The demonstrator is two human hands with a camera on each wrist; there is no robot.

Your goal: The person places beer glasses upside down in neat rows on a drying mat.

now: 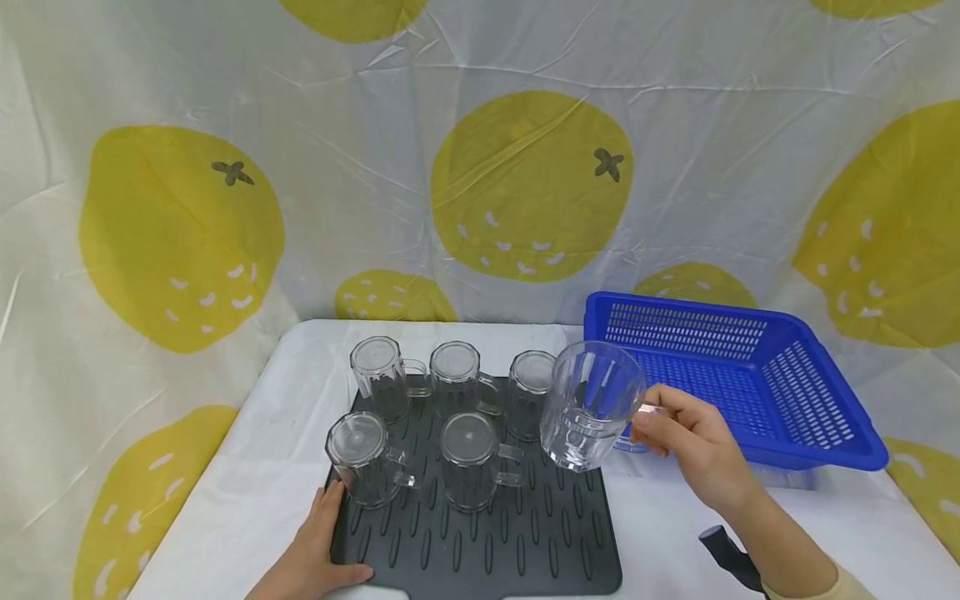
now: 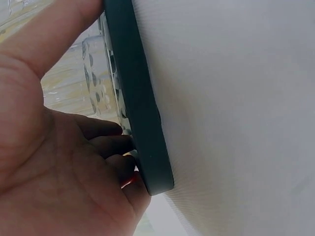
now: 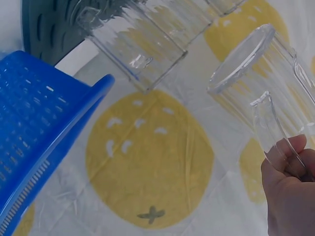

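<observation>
My right hand [image 1: 697, 450] holds a clear glass mug [image 1: 592, 400] by its handle, raised over the right part of a dark ribbed drying mat [image 1: 540, 550]. The mug leans slightly, its wide mouth up and thick base down; in the right wrist view fingers pinch the handle [image 3: 268, 118]. Three more glass mugs stand mouth down in the mat's back row, and two, such as the front left mug [image 1: 360, 467], stand before them. My left hand [image 1: 311, 542] rests spread at the mat's front left corner, fingertips along its side edge [image 2: 135, 98].
A blue perforated plastic basket [image 1: 855, 425] stands at the back right, beside the raised mug. A white cloth [image 1: 232, 500] covers the table. Behind it hangs a curtain [image 1: 360, 150] printed with yellow lemons. A black piece [image 1: 727, 554] shows by my right wrist.
</observation>
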